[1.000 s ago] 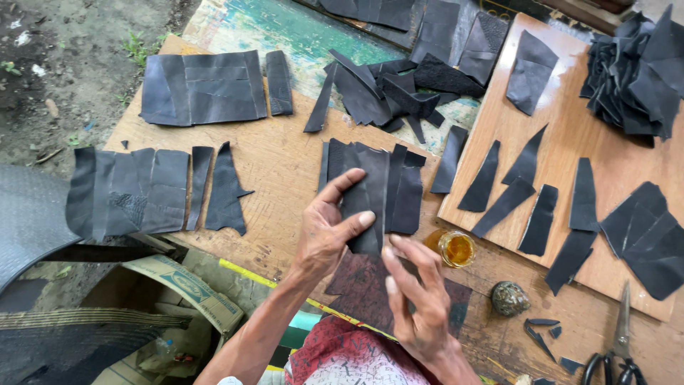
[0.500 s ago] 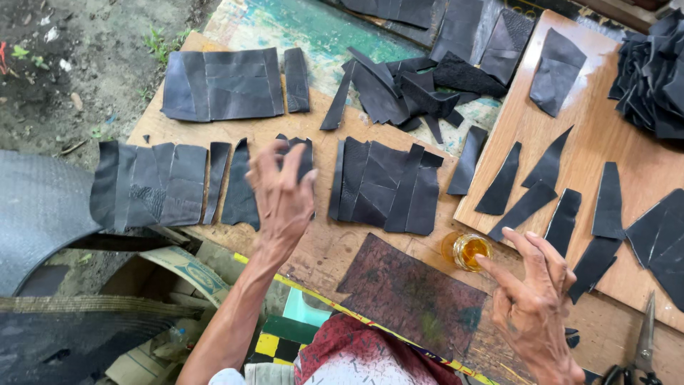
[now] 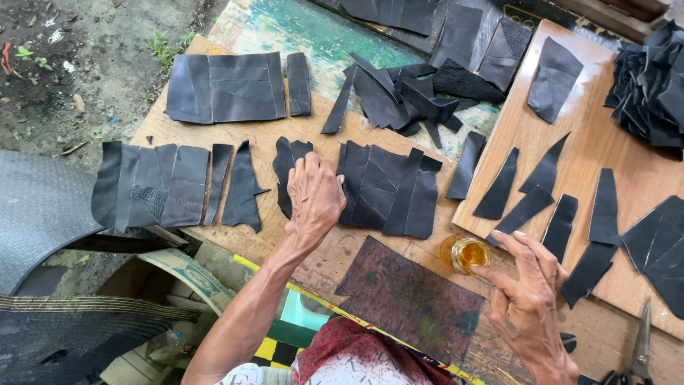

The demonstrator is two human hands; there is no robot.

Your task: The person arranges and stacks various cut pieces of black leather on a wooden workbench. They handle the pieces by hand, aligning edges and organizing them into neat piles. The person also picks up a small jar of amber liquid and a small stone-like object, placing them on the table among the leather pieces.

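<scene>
Wooden desk [image 3: 285, 139] strewn with black scraps: left hand [image 3: 313, 194] presses one scrap [image 3: 286, 171] flat, grip holding nothing; right hand [image 3: 527, 285] loosely spread, fingertip at amber jar [image 3: 467, 254].

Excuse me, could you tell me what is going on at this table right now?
A person is working with black leather scraps on a wooden table. The left hand presses down on a small black scrap beside a patched-together black panel. The right hand reaches a fingertip to a small jar of amber liquid. More cut strips lie on a wooden board, and scissors lie at the lower right.
</scene>
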